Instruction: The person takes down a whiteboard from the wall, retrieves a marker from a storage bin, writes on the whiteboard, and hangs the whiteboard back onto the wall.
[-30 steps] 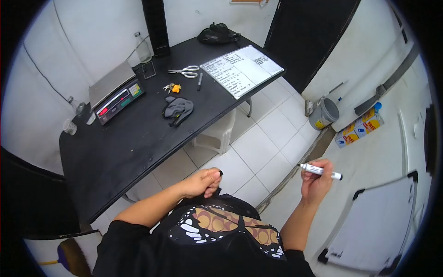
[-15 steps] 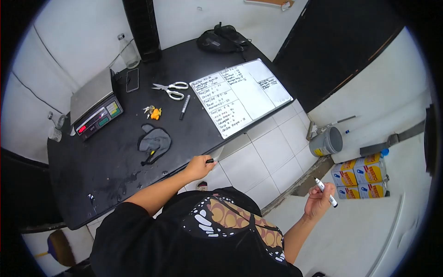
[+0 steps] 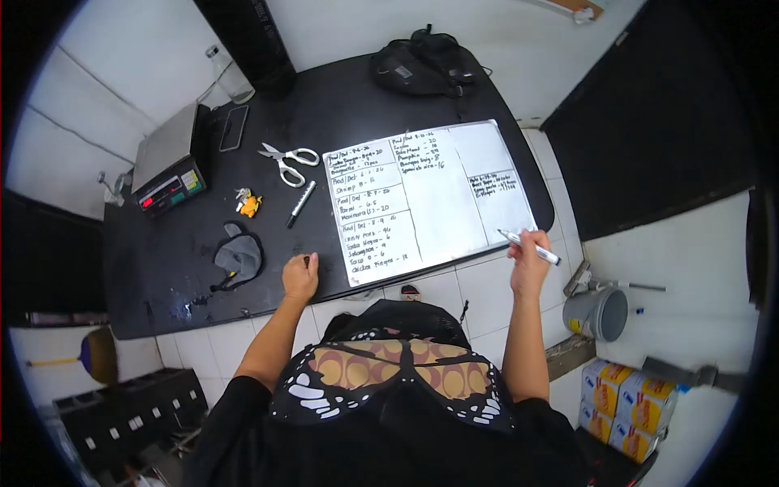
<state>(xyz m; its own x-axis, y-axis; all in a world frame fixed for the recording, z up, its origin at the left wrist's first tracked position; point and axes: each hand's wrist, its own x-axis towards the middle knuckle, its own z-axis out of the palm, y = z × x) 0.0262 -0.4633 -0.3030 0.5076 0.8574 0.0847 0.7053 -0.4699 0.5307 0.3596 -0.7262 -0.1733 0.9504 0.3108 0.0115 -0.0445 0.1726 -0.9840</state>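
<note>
A whiteboard (image 3: 442, 215) lies on the black table, with handwritten dark lists in ruled sections. My right hand (image 3: 529, 272) is closed around a white marker (image 3: 547, 256), held slanted over the board's lower right corner. Its tip points at the board; I cannot tell whether it touches. Left of the board, my left hand (image 3: 300, 280) is closed in a fist at the table's near edge. A small black marker cap (image 3: 307, 260) shows between its thumb and fingers. Beyond that hand lies a second marker (image 3: 300, 204), black and grey.
White-handled scissors (image 3: 290, 162), keys with an orange-yellow charm (image 3: 249, 203), a grey cap-like cloth item (image 3: 238, 254) and a phone (image 3: 234, 128) lie on the table (image 3: 162, 280). A scale (image 3: 170, 162) stands at left, a black bag (image 3: 422, 66) at the back. A bucket (image 3: 596, 315) is on the floor.
My right hand has moved with the marker from beside my body to over the whiteboard. The left hand, still holding the cap, now is over the table edge. The view has turned.
</note>
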